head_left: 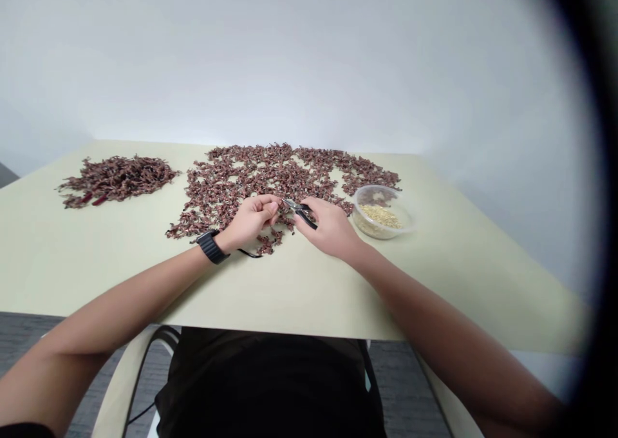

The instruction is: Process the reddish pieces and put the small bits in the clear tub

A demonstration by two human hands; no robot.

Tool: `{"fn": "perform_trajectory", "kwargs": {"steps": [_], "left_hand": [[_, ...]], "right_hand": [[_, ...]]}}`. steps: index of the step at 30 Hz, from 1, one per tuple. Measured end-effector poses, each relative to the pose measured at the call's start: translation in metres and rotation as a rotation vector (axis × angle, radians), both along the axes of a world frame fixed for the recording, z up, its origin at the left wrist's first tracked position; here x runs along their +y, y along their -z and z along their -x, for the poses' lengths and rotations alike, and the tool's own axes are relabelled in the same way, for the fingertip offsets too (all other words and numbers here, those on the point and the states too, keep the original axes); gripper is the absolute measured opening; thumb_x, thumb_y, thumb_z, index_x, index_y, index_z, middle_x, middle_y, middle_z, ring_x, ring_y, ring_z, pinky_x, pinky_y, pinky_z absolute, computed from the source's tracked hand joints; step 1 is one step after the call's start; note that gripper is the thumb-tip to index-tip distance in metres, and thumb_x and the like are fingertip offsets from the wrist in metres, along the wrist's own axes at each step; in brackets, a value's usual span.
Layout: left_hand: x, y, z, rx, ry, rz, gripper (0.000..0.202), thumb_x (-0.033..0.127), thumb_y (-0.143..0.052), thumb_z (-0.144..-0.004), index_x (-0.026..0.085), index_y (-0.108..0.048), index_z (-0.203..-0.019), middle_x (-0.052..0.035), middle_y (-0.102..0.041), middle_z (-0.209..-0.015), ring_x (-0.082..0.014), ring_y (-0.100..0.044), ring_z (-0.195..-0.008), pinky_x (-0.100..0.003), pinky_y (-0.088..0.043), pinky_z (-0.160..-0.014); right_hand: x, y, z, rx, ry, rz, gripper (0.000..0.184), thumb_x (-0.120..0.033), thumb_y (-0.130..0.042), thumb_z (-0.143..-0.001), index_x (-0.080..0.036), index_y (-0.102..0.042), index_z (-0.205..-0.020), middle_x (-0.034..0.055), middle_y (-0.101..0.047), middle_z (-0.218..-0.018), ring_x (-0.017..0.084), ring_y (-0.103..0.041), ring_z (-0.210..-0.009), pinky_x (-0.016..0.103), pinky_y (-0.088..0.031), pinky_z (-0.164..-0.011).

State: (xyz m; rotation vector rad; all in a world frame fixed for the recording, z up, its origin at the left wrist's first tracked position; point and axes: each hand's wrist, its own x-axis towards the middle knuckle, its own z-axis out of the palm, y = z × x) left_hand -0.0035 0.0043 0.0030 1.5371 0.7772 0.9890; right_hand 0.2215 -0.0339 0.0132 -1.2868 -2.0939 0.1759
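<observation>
**No readable text**

Nothing in this view can be read. The black wristwatch (208, 246), to the left of the pliers (300, 210), shows no digits or lettering that can be made out. The pliers are too small and too blurred to tell whether they carry any marks. The clear plastic tub (381, 212), to the right of the pliers, shows no legible label, brand or number.
</observation>
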Motion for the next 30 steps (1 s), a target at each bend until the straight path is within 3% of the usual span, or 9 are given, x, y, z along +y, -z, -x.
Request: {"fn": "perform_trajectory", "kwargs": {"steps": [7,14,19,25,30], "left_hand": [[-0.001,-0.008,0.001,-0.064,0.113,0.096,0.031,0.046,-0.064,-0.093,0.015,-0.064,-0.091,0.0018,-0.048,-0.059,-0.0079,-0.03,-0.048,-0.023,-0.021,-0.048],[0.002,-0.009,0.003,-0.178,0.227,0.27,0.019,0.022,-0.066,-0.082,0.016,-0.052,-0.071,0.0038,-0.043,-0.055,-0.0065,-0.026,-0.046,-0.022,-0.025,-0.049],[0.0,-0.012,0.003,-0.234,0.279,0.344,0.014,0.014,-0.062,-0.077,0.016,-0.051,-0.068,0.0037,-0.044,-0.054,-0.0061,-0.026,-0.044,-0.022,-0.028,-0.05],[0.0,-0.012,0.004,-0.231,0.279,0.321,0.019,0.016,-0.064,-0.079,0.016,-0.051,-0.066,0.0039,-0.042,-0.053,-0.006,-0.025,-0.045,-0.022,-0.028,-0.05],[-0.003,-0.009,0.0,-0.189,0.196,0.236,0.016,0.03,-0.069,-0.086,0.015,-0.062,-0.085,0.0044,-0.044,-0.055,-0.0067,-0.025,-0.047,-0.022,-0.023,-0.05]], "right_hand": [[0.003,-0.003,-0.009,-0.066,-0.026,-0.03,0.031,-0.041,-0.057,-0.097,-0.024,-0.062,-0.122,0.0104,-0.069,-0.111,0.027,-0.065,-0.094,0.036,-0.047,-0.082],[0.002,-0.008,-0.012,-0.077,-0.071,-0.041,0.03,-0.039,-0.056,-0.097,-0.023,-0.062,-0.122,0.0099,-0.069,-0.113,0.026,-0.066,-0.097,0.036,-0.048,-0.084],[-0.001,-0.011,-0.011,-0.087,-0.063,-0.048,0.029,-0.038,-0.057,-0.097,-0.024,-0.062,-0.122,0.0104,-0.069,-0.115,0.027,-0.066,-0.096,0.036,-0.048,-0.083],[-0.003,-0.014,-0.011,-0.103,-0.069,-0.053,0.029,-0.038,-0.057,-0.097,-0.024,-0.063,-0.122,0.0106,-0.069,-0.115,0.027,-0.067,-0.096,0.036,-0.048,-0.083],[-0.001,-0.011,-0.01,-0.113,-0.063,-0.043,0.028,-0.039,-0.054,-0.099,-0.024,-0.062,-0.12,0.0104,-0.07,-0.111,0.027,-0.066,-0.094,0.036,-0.048,-0.083]]}}
